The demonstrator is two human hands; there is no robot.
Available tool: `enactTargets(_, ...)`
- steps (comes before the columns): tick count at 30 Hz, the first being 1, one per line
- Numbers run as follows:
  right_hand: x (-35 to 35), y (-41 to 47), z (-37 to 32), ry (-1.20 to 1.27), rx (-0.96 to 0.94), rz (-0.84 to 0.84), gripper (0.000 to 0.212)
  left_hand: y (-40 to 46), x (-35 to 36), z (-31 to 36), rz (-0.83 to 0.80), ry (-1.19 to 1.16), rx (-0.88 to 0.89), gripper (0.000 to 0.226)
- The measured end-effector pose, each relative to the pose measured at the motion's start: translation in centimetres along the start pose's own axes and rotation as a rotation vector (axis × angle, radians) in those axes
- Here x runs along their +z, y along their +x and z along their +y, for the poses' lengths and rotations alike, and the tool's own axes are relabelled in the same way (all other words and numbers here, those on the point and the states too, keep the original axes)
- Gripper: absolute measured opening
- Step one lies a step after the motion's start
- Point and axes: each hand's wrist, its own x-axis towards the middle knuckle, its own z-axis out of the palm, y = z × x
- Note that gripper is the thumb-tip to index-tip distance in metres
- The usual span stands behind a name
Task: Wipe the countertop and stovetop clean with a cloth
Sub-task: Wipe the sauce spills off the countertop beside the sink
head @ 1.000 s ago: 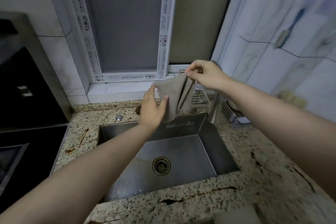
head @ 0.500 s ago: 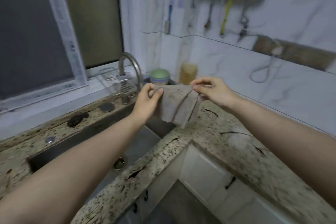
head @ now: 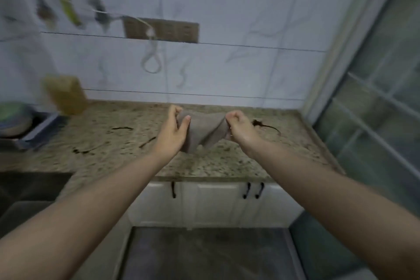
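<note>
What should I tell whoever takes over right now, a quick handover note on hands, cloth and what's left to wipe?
Left hand: grips the left end of the grey cloth.
Right hand: grips the right end; the cloth hangs spread between the two hands, above the granite countertop.
Done: cloth is in hand and held over the counter; no wiping shows yet.
Left: dark streaks lie left of the hands and a dark stain just right of the right hand. Wipe these, then the rest of the counter. The stovetop is not in view and needs wiping too.
</note>
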Motion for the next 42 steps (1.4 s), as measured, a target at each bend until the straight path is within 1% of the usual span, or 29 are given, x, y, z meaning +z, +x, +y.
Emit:
enactTargets(3, -6.7, -0.5, 4.6, -0.086, 0.008, 0.126, 0.027, -0.6, 7.7, 2.1, -0.088, 0.047, -0.016, 0.014)
enactTargets(5, -10.9, -1.2, 7.1, -0.061, 0.042, 0.197, 0.031, -1.4, 12.8, 3.0, -0.125, 0.043, -0.056, 0.017)
enactTargets(7, -14.4, -1.8, 9.5, 0.017, 0.113, 0.267, 0.029, -2.3, 17.6, 3.6, -0.162, 0.038, -0.101, 0.019)
enactTargets(9, -18.2, -1.9, 12.6, 0.184, 0.268, 0.288, 0.027, -3.4, 22.6, 4.0, -0.207, 0.047, -0.138, 0.018)
enactTargets(10, -19.8, -2.3, 13.7, 0.262, 0.335, 0.284, 0.031, -3.9, 24.7, 4.2, -0.224, 0.050, -0.156, 0.017)
enactTargets(12, -22.9, -2.6, 16.5, 0.392, 0.406, 0.294, 0.061, -4.9, 28.4, 4.3, -0.243, 0.036, -0.182, 0.016)
enactTargets(13, -24.4, -3.0, 17.8, 0.434, 0.431, 0.307, 0.068, -5.4, 30.1, 4.3, -0.256, 0.030, -0.195, 0.016)
enactTargets(15, -26.9, -4.0, 19.8, 0.462, 0.467, 0.353, 0.056, -6.2, 33.0, 4.2, -0.301, 0.029, -0.226, 0.016)
enactTargets(19, -30.5, -3.8, 23.7, 0.347, 0.498, 0.406, 0.049, -7.4, 37.8, 3.7, -0.396, 0.044, -0.276, 0.018)
enactTargets(23, -32.2, -1.5, 25.8, 0.116, 0.476, 0.432, 0.034, -6.7, 41.3, 1.8, -0.455, 0.043, -0.378, 0.013)
enactTargets(25, -32.5, -0.8, 25.9, 0.022, 0.458, 0.414, 0.032, -6.5, 41.9, 1.5, -0.455, 0.044, -0.425, 0.010)
enactTargets(28, -33.4, 2.9, 26.6, -0.061, 0.432, 0.402, 0.032, -4.3, 44.0, 0.0, -0.430, 0.061, -0.452, 0.014)
enactTargets(31, -34.7, 8.1, 26.1, -0.139, 0.407, 0.432, 0.032, -0.1, 47.0, -1.6, -0.408, 0.035, -0.511, 0.008)
enactTargets(33, -35.5, 12.5, 26.3, -0.259, 0.393, 0.436, 0.038, 3.2, 49.3, -3.1, -0.375, 0.018, -0.526, 0.007)
enactTargets(35, -35.7, 16.2, 27.5, -0.458, 0.348, 0.432, 0.047, 5.7, 50.7, -4.6, -0.359, 0.027, -0.485, 0.021)
enactTargets(36, -35.3, 17.8, 28.7, -0.544, 0.312, 0.430, 0.051, 6.7, 51.2, -5.6, -0.371, 0.062, -0.434, 0.027)
enactTargets(38, -33.5, 18.8, 31.6, -0.642, 0.262, 0.372, 0.059, 7.1, 51.3, -7.8, -0.446, 0.179, -0.248, 0.032)
enactTargets(39, -32.2, 18.7, 33.1, -0.703, 0.269, 0.300, 0.064, 7.1, 51.5, -9.4, -0.493, 0.256, -0.146, 0.036)
enactTargets(41, -29.7, 18.4, 35.9, -0.900, 0.244, 0.184, 0.072, 6.8, 51.9, -12.5, -0.583, 0.468, 0.068, 0.044)
enactTargets(42, -29.0, 18.7, 37.0, -1.007, 0.199, 0.168, 0.075, 6.8, 52.1, -13.6, -0.613, 0.538, 0.155, 0.048)
